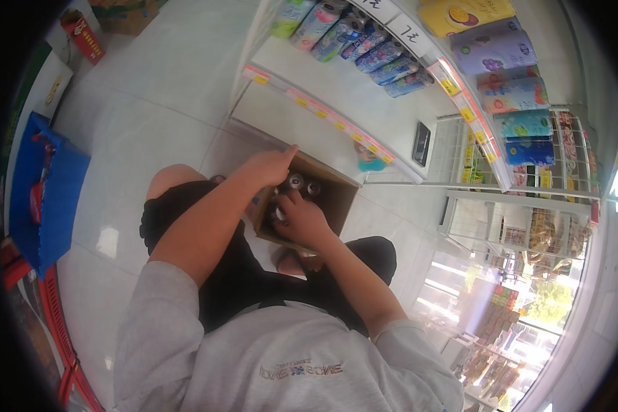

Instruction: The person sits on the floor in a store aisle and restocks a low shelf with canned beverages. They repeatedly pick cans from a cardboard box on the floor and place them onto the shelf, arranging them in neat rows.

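An open cardboard box (pixel 348 208) stands on the floor between my knees, with several drink cans (pixel 295 181) upright inside. My left hand (pixel 273 166) rests at the box's upper left rim, its index finger stretched along the edge. My right hand (pixel 301 219) reaches into the box, its fingers around the top of a can (pixel 280 213). Its fingertips and the can's body are partly hidden. Beyond the box is a white shelf unit, with a row of printed drink cans (pixel 375 56) lined up on one shelf.
A low white shelf board (pixel 283 126) borders the box. Packs of tissue (pixel 494 46) line the shelf at upper right. A dark flat device (pixel 422 143) lies on a shelf. A blue bin (pixel 74 175) and red crate-like frame (pixel 56 314) stand at left; a wire rack (pixel 520 198) is at right.
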`<state>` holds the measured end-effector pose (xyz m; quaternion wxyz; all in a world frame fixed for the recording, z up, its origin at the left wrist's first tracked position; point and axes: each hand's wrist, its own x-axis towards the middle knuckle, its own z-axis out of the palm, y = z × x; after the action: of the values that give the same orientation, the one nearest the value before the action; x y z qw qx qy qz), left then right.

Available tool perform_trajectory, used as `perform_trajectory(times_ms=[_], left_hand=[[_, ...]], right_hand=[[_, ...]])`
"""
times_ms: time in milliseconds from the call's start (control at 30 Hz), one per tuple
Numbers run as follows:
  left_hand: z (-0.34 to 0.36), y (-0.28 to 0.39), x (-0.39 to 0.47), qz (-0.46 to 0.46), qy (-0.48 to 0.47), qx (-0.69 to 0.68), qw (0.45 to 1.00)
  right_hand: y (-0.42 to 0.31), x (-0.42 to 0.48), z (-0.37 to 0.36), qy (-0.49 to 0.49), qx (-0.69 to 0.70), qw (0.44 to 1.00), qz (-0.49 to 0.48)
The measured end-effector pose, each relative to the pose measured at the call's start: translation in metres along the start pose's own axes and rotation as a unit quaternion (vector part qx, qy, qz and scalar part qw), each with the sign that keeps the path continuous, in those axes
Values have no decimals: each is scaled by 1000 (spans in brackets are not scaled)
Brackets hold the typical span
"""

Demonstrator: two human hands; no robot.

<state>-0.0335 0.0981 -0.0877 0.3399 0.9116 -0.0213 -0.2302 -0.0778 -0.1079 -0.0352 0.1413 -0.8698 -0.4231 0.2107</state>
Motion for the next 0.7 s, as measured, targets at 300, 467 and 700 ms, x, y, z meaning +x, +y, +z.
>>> perform_trajectory(times_ms=[300, 467, 700], left_hand=[[-4, 2, -4, -14, -22, -6, 1000], [-7, 5, -4, -22, -27, 1, 999], [-11, 9, -9, -22, -27, 5, 999]], right_hand=[[-15, 0, 9, -35, -13, 999, 15], [-17, 3, -8, -78, 17, 997, 12], [8, 15, -9, -47, 138, 988, 47]])
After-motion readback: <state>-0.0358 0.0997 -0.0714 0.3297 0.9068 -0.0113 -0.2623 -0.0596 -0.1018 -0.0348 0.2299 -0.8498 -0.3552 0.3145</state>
